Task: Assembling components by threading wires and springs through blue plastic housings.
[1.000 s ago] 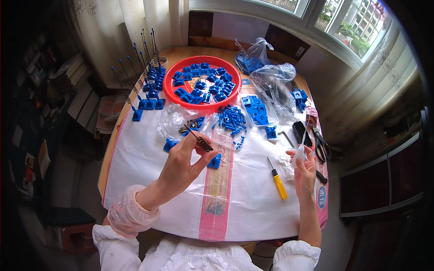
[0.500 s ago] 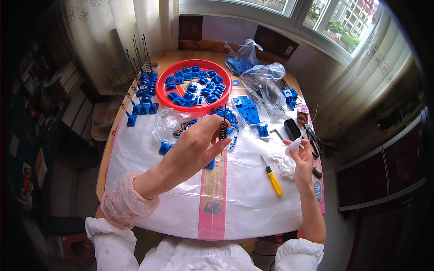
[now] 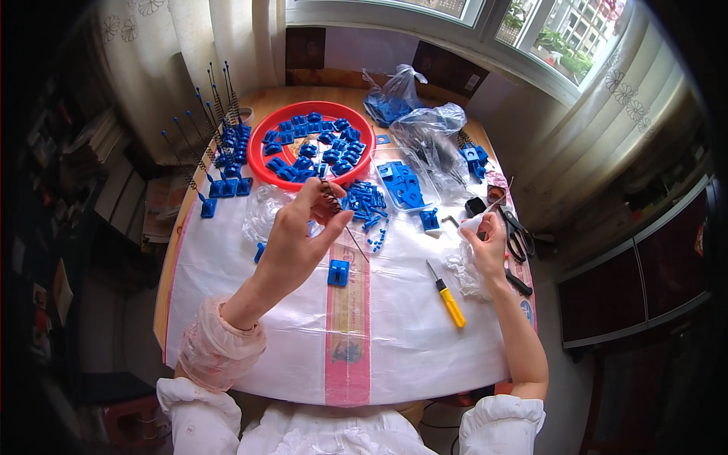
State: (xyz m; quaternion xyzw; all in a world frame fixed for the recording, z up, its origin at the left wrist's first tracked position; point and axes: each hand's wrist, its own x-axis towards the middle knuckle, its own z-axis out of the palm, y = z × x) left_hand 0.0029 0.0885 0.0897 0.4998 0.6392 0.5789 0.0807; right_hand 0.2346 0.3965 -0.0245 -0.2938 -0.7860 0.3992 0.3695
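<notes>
Blue plastic parts fill the red tray (image 3: 262, 163) at the table's far edge, and the left hand (image 3: 299, 239) has lifted from mid-table toward it since a second ago, fingers pinched on a dark coiled spring (image 3: 331, 199) (its wire tail hangs down). The spring now hangs just short of the tray. The right hand (image 3: 485, 243), near the right edge, stays closed on a white crumpled bag (image 3: 464, 267) beside the yellow screwdriver (image 3: 449, 299).
</notes>
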